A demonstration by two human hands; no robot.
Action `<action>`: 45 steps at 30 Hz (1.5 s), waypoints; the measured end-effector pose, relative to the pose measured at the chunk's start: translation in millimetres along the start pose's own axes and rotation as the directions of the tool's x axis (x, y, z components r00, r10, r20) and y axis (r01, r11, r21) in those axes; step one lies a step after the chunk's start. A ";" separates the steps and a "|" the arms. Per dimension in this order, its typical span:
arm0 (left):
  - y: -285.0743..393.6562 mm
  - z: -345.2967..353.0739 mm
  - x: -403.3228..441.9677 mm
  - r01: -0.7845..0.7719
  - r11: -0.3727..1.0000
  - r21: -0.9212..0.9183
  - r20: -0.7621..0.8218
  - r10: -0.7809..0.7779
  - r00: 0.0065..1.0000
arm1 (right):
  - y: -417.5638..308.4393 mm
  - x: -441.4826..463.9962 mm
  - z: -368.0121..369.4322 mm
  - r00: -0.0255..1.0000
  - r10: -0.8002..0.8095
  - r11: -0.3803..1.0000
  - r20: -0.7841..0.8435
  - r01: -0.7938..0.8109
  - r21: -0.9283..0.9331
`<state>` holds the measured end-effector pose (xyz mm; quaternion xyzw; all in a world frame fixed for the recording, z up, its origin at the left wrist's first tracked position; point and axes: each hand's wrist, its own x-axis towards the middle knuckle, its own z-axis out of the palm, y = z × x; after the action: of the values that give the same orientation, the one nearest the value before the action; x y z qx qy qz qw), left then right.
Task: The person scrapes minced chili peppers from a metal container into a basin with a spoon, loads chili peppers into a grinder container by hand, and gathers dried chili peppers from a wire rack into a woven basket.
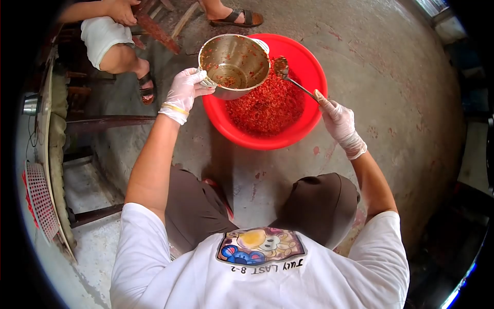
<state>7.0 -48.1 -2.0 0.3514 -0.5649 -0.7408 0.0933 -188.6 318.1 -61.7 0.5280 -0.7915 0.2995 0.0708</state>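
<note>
My left hand [184, 91], in a clear plastic glove with a yellow band at the wrist, grips the side handle of a metal pot [234, 64]. The pot is tilted so its inside faces me, with red bits stuck to the walls and bottom. Below it on the floor stands a red basin [218, 119] holding a heap of chopped red chili [267, 108]. My right hand [337, 119], also gloved, is closed around the handle of a metal spoon [298, 85]. The spoon's bowl, smeared with red-brown bits, is over the basin beside the pot's rim.
Another person sits at the upper left, with a bare knee [119, 57] and a sandalled foot [239, 18] near the basin. Wooden stool legs [157, 33] stand there. A pink-and-white perforated basket [42, 201] is at the left edge. Concrete floor [396, 103] stretches right.
</note>
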 end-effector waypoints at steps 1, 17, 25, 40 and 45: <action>1.4 0.7 -0.2 0.002 1.000 0.002 0.007 -0.002 1.000 | -4.4 2.7 -1.9 1.000 -0.011 1.000 -0.006 0.011 0.021; 0.5 20.9 -9.3 -0.061 0.984 0.169 0.025 0.057 0.998 | -11.7 18.8 22.7 0.961 0.269 0.883 -0.059 -0.222 0.414; 1.3 28.9 -18.0 -0.100 0.979 0.176 -0.001 0.102 0.995 | -10.3 -10.2 29.6 0.902 0.411 0.703 0.130 -0.405 0.585; -6.3 33.2 -17.3 -0.208 0.951 0.229 0.097 0.190 0.977 | -61.1 60.2 1.7 0.899 0.254 0.537 0.357 -0.438 0.721; -4.8 39.0 -24.6 -0.229 0.947 0.226 0.136 0.202 0.970 | -66.6 98.9 32.5 0.880 0.240 0.776 0.411 -0.428 0.463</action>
<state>1.9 -3.2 8.3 0.2542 -0.6896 -0.6708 0.0991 -166.2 204.4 -19.1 0.4172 -0.7564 0.4259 -0.2691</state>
